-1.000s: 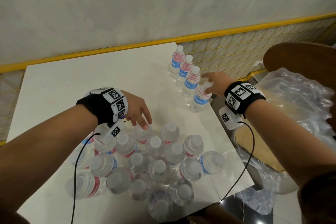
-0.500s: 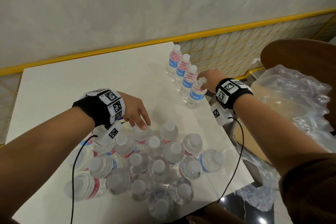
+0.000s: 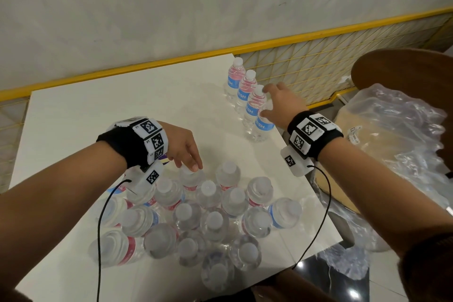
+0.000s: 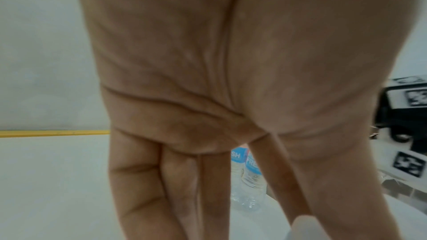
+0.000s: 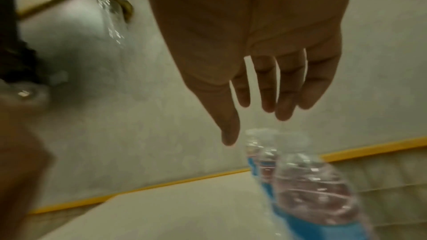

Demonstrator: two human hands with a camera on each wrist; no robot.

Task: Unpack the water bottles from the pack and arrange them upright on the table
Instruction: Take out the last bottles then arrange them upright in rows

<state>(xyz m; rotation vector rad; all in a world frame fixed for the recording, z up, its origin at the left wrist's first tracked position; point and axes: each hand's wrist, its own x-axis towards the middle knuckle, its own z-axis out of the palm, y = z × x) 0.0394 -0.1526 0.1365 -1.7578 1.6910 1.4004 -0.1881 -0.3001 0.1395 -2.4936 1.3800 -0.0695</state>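
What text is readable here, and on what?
"ESH": blue label of the second row bottle and the third row bottle.
"SH": nearest row bottle; also on a bottle seen from the left wrist.
"FRE": neighbouring bottle.
Wristband markers: patterns only.
Cardboard sticker: too small.

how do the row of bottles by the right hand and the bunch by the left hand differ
The row of bottles stands in a neat line at the table's far right edge; the bunch crowds loosely at the near edge. The row has four; the bunch many more. Both stand upright, white-capped.
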